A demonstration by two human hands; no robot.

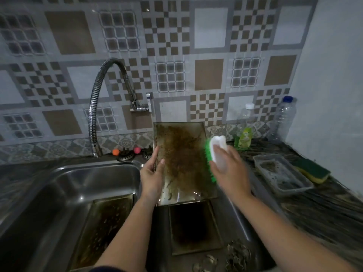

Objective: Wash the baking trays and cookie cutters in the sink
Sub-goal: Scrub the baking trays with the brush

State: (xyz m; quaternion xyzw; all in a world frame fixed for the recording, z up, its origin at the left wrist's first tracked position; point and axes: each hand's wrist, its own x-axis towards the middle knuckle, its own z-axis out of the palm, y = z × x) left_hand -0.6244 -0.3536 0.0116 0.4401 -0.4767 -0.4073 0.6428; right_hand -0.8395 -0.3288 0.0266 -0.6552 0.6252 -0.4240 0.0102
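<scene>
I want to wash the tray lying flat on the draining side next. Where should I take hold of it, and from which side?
Probably by its raised rim on the near short edge, coming from above and in front. The flat tray lies bottom down with the propped tray standing over its far end, and the cookie cutters sit at its near right corner, so the near-left rim looks freest.

My home kitchen: a stainless steel sink (82, 179) w/ flexible chrome tap (102, 99) at 10 o'clock, patterned wall tiles (208, 30) at 12, dish soap bottle (244, 134) at 1, sponge (312, 170) on the dark stone counter (324, 209) at 3.
</scene>
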